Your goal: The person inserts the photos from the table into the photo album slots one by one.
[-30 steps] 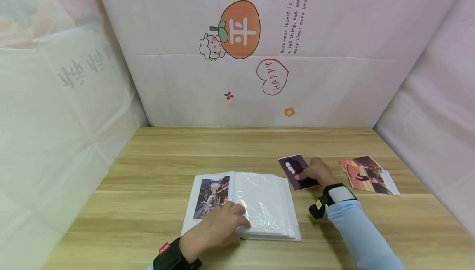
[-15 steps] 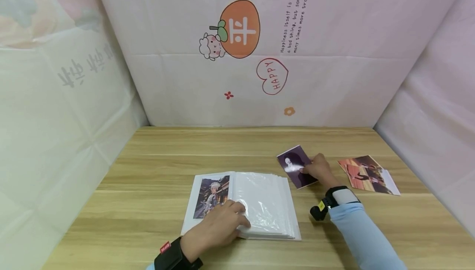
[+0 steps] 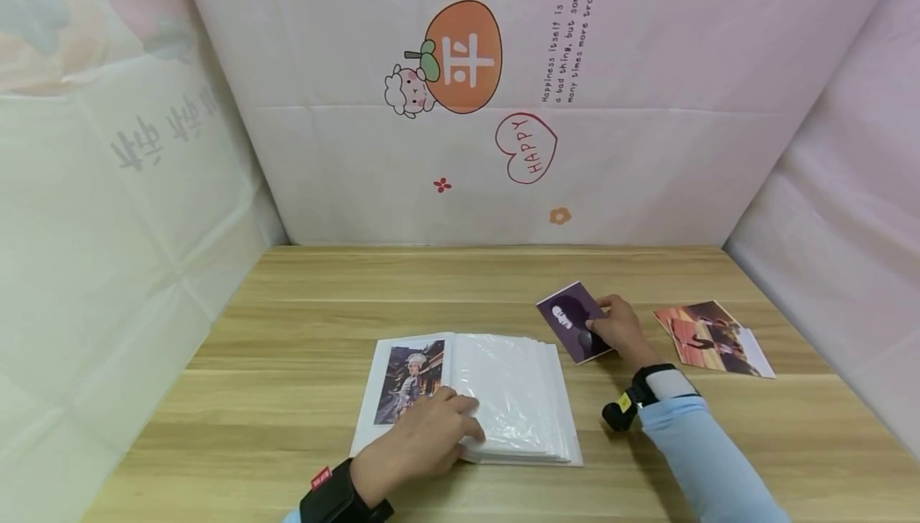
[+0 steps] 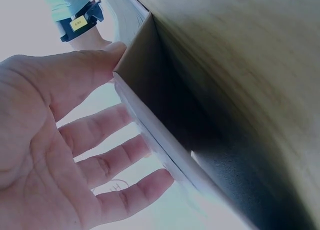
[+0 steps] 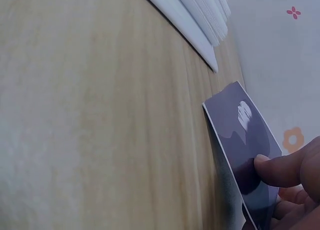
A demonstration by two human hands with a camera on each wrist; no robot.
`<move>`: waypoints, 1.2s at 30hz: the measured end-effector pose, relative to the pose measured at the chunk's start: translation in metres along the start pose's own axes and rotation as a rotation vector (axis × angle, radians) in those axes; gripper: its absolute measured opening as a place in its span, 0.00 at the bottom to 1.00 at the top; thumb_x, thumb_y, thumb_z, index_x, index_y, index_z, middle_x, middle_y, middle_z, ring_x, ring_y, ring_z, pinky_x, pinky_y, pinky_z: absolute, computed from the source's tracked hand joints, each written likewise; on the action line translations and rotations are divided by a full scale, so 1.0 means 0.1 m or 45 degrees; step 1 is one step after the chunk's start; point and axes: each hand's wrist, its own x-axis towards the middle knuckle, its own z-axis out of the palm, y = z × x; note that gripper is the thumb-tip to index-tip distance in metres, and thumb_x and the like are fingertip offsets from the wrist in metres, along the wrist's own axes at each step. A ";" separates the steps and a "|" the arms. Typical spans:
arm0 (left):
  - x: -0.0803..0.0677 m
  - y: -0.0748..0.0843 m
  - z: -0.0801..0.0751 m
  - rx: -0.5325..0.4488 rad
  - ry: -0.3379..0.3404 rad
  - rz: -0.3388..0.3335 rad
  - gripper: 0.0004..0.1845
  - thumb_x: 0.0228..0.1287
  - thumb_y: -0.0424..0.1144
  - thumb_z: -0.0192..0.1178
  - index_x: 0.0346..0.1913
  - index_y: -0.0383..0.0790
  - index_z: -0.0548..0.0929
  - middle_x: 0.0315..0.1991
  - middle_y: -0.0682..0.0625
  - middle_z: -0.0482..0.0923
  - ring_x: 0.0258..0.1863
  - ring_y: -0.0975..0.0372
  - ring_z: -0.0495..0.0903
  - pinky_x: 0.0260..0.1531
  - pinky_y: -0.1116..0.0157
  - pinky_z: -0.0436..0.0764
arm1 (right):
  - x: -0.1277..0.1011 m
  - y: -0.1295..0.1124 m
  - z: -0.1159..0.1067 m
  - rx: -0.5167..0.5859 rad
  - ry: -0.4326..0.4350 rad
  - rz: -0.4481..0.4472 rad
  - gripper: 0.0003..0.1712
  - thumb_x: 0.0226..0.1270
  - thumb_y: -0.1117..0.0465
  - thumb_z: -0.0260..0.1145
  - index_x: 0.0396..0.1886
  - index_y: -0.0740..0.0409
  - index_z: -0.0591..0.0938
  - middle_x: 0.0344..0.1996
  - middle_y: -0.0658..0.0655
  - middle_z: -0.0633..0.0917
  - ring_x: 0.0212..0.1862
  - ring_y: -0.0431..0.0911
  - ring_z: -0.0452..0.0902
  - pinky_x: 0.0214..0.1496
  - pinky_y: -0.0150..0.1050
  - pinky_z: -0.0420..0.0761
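An open photo album (image 3: 496, 395) lies on the wooden table (image 3: 460, 283), one picture showing in its left page (image 3: 408, 383). My left hand (image 3: 420, 443) rests flat on the album's near edge, its fingers (image 4: 105, 160) straight over the clear sleeves. My right hand (image 3: 616, 330) pinches a dark purple portrait photo (image 3: 571, 322), thumb on its face, and holds it tilted up off the table to the right of the album. In the right wrist view the photo (image 5: 245, 140) stands raised above the wood, with the album pages (image 5: 200, 14) behind it.
A small pile of photos (image 3: 711, 339) lies on the table at the right. Printed fabric walls (image 3: 503, 100) close in the back and both sides of the table.
My right hand has lifted the dark photo from flat on the table and tipped it up, moving slightly away from me. The left hand has stayed on the album.
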 end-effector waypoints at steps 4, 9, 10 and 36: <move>0.01 0.00 0.00 -0.004 -0.006 0.011 0.12 0.49 0.36 0.68 0.38 0.54 0.86 0.51 0.52 0.77 0.47 0.58 0.74 0.44 0.62 0.74 | -0.01 -0.02 -0.01 0.013 -0.018 0.023 0.29 0.57 0.72 0.60 0.58 0.76 0.64 0.45 0.74 0.70 0.44 0.60 0.68 0.44 0.49 0.71; 0.02 0.02 0.01 0.022 0.021 0.031 0.15 0.46 0.36 0.69 0.39 0.55 0.85 0.46 0.55 0.78 0.41 0.60 0.73 0.32 0.66 0.75 | -0.01 -0.02 -0.02 0.020 -0.044 0.058 0.27 0.59 0.71 0.59 0.58 0.77 0.65 0.46 0.73 0.71 0.44 0.59 0.68 0.45 0.48 0.70; 0.02 0.02 0.01 0.040 0.021 0.035 0.17 0.46 0.36 0.69 0.41 0.57 0.85 0.45 0.55 0.77 0.40 0.60 0.73 0.30 0.67 0.74 | -0.01 -0.02 -0.02 0.024 -0.038 0.062 0.26 0.59 0.71 0.58 0.57 0.76 0.66 0.46 0.73 0.71 0.44 0.59 0.69 0.44 0.48 0.71; 0.07 0.08 0.00 0.156 -0.012 0.014 0.20 0.48 0.38 0.68 0.45 0.65 0.84 0.36 0.56 0.70 0.31 0.63 0.63 0.23 0.70 0.63 | 0.07 -0.38 0.02 0.505 0.022 0.109 0.14 0.68 0.68 0.52 0.50 0.72 0.68 0.39 0.60 0.73 0.34 0.43 0.72 0.32 0.34 0.74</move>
